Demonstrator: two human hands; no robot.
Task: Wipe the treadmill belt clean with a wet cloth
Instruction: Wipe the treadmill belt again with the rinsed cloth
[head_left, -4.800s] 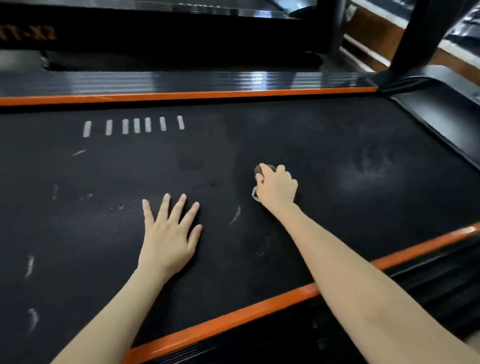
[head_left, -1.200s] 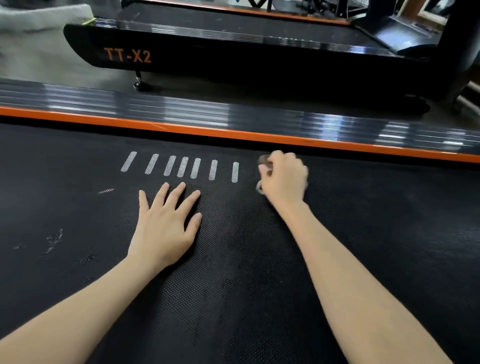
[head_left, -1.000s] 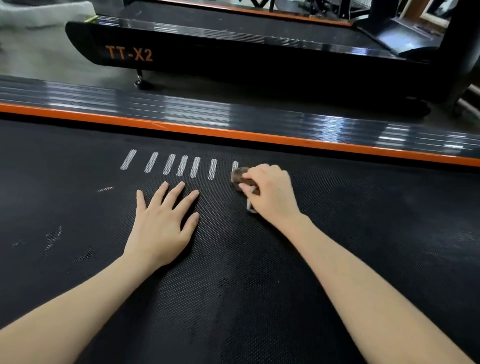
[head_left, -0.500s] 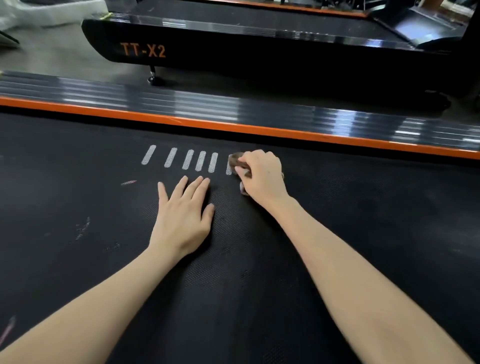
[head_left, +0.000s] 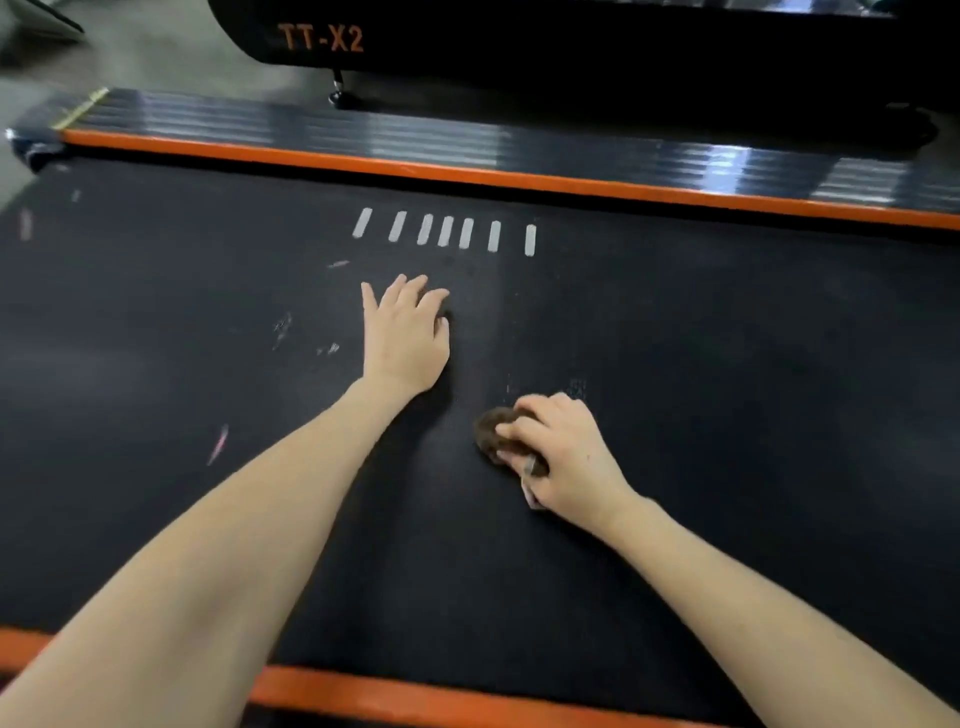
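2 hands are working the belt (head_left: 727, 322). The left hand (head_left: 405, 332) is still lying flat on it, fingers straight, holding nothing. The right hand (head_left: 566, 457) is curling round the brown cloth (head_left: 496, 434) and pressing it onto the belt. 0.5 s ago the cloth was touching the last of the 7 stripes (head_left: 441, 231). Now it is sitting well back toward the near edge, at 5 o'clock from the left hand, and all 7 stripes are showing uncovered. So a stroke is being pulled from 12 toward 6 o'clock across the belt. That lane is probably getting clean. Pale scuffs (head_left: 280, 330) at 9 o'clock from the left hand and a pink streak (head_left: 218, 441) at 8 o'clock are lying unwiped, so much is remaining.
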